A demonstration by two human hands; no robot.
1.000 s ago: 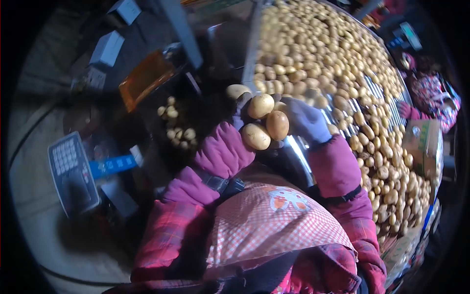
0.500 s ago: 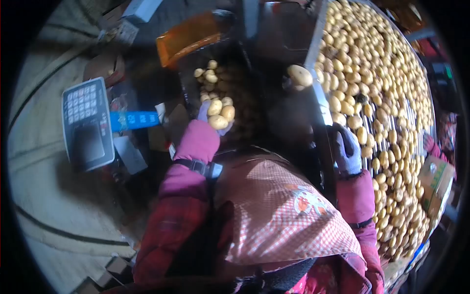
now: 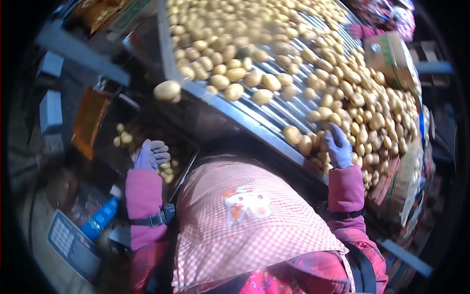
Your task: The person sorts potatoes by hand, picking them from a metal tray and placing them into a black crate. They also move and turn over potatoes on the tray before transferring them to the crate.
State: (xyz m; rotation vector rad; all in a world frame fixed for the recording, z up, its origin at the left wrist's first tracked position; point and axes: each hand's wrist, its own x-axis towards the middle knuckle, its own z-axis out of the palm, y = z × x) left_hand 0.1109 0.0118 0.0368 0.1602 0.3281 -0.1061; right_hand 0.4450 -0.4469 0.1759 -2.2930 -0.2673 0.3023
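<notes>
My left hand, in a pale lavender glove, hangs over a dark bin on the left. Its fingers are stretched out and slightly bent, with no potato visible in them. Loose potatoes lie in the bin beside and below that hand. My right hand, gloved alike, reaches over the near edge of a metal roller table. Its fingers are extended among the potatoes, close to or touching some; the palm side is hidden.
A large potato sits at the table's near-left corner. A digital scale and a blue strip are at lower left, an orange crate above. Across the table are another person's sleeve and a cardboard box.
The view has swung toward the roller table. My left hand has let go of the several potatoes it held over the bin. My right hand has moved from the table's edge in among the potatoes.
</notes>
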